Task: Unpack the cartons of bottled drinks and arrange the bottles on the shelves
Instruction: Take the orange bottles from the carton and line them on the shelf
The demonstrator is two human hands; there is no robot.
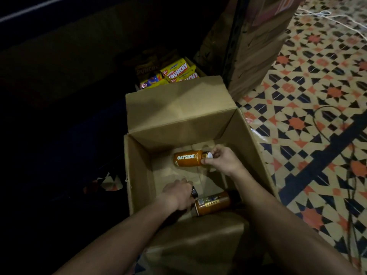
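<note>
An open cardboard carton (139, 165) stands on the floor below me with both my hands reaching inside. An orange Oatside bottle (187, 158) lies on its side at the far end of the carton; my right hand (222, 159) grips it at the cap end. A second orange bottle (212, 203) lies on its side at the near end. My left hand (177, 192) is closed around its dark cap. Crumpled brown paper lines the carton's bottom.
Behind the carton sits another box of yellow Crunchy snack packs (174, 73). A tall brown carton (254, 42) stands at the back right. The patterned floor (307, 116) spreads to the right, with a dark cord (349, 175) on it. The left side is dark.
</note>
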